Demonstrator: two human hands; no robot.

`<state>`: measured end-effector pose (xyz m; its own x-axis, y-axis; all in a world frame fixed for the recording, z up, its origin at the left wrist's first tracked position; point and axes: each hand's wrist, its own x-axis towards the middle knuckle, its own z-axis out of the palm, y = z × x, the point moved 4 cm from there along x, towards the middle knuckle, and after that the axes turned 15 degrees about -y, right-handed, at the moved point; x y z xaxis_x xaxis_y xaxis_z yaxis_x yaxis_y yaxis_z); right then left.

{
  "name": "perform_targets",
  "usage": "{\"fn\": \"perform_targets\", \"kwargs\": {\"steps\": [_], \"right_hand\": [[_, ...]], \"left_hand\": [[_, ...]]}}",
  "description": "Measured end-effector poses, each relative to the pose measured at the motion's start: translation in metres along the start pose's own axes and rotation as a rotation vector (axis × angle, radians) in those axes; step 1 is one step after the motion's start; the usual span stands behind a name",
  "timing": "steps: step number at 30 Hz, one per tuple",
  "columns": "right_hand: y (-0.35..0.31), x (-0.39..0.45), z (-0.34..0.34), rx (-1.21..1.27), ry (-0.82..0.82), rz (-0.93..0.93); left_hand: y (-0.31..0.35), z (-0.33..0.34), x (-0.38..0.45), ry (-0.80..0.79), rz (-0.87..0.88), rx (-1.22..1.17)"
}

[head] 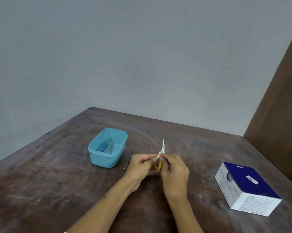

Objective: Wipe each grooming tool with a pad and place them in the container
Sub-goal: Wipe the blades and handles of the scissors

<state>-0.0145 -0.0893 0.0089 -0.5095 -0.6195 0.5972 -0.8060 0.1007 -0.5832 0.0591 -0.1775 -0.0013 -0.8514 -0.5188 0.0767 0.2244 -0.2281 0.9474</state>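
Head view: a small pair of scissors (160, 155) is held above the middle of the dark brown desk (57, 174), just in front of the person; its handle loops are yellow with pale blue parts near the pivot, and its thin silvery blades stand nearly upright, the closed tip pointing to 12 o'clock; a bit of white pad (160, 153) shows at the base of the blades, pinched there by the fingertips. The left hand (140, 167) has its grip closed on the handle end from 9 o'clock; the right hand (174, 170) has its grip closed on the pad and the scissors from 3 o'clock; the two hands touch around the tool.

At 10 o'clock from the hands sits a light blue container (108, 148), rectangular with rounded corners and no lid on; inside lie a blue-handled tool (104, 147) and a grey metal one (111, 149), side by side. Between the container and the left hand a slim pair of tweezers (129, 159) lies on the desk, partly hidden at its upper end by the fingers. At 3 o'clock, well apart, rests a navy and white box of swabs (247, 187); a grey wall (141, 56) rises behind.
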Motion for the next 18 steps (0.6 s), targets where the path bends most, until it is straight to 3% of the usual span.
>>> {"fn": "perform_targets", "kwargs": {"steps": [18], "right_hand": [[0.002, -0.0008, 0.0001, 0.055, -0.019, 0.083]], "left_hand": [[0.0018, 0.0016, -0.0021, -0.027, -0.029, 0.019]]}}
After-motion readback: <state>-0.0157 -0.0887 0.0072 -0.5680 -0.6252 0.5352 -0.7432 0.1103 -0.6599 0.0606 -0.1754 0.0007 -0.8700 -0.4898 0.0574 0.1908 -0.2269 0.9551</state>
